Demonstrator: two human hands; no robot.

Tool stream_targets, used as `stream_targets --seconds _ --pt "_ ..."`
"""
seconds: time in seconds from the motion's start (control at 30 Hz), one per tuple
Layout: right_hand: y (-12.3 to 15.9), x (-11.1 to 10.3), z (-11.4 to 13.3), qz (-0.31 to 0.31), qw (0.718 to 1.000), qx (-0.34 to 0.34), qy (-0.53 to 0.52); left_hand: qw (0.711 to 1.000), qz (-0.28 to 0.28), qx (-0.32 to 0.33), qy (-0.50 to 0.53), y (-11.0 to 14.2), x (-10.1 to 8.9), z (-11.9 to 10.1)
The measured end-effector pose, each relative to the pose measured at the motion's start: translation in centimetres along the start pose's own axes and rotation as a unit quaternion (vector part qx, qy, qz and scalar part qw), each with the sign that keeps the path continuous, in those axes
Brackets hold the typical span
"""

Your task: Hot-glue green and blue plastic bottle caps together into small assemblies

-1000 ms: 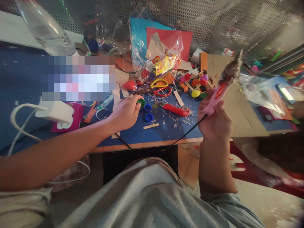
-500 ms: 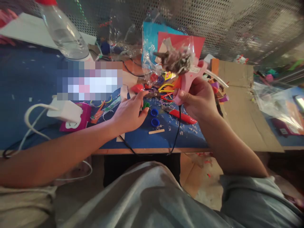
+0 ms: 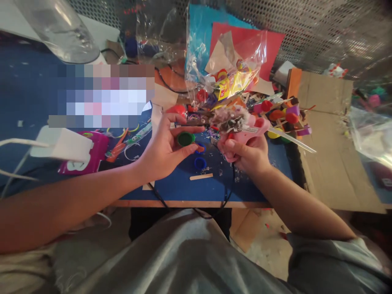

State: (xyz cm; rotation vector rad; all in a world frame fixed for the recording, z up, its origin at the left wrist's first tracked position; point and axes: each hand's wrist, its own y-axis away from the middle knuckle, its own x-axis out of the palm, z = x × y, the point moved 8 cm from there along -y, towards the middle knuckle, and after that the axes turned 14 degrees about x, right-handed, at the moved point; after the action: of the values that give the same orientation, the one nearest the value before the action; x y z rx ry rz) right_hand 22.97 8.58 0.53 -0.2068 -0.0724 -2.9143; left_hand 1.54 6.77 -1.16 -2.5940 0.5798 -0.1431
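Green cap (image 3: 185, 139) is held between the thumb and fingers of the left hand (image 3: 161, 153), its round rim facing up to the camera. The right hand (image 3: 252, 153) is closed around the pink glue gun (image 3: 246, 135), whose messy nozzle end is near the left fingertips; because of blur, I cannot say if they touch. Below lie two blue caps (image 3: 200, 163) and a wooden stick (image 3: 201, 177). Room for moving is the blue tabletop (image 3: 186, 192) between this stick and the front edge (image 3: 190, 203)
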Motion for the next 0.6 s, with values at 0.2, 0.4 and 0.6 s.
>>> stream_targets --seconds 0.2,0.4,0.6 --pt "2.4 2.8 -0.8 0.091 0.993 0.069 0.012 0.983 0.079 -0.113 0.118 1.1 2.7 -0.4" --pt "2.8 3.8 -0.7 0.131 0.989 0.067 -0.019 0.971 0.097 -0.147 0.161 1.2 3.8 -0.8" --pt "2.6 4.1 -0.3 0.118 0.992 0.029 0.039 0.974 0.091 -0.130 0.160 1.2 3.5 -0.7"
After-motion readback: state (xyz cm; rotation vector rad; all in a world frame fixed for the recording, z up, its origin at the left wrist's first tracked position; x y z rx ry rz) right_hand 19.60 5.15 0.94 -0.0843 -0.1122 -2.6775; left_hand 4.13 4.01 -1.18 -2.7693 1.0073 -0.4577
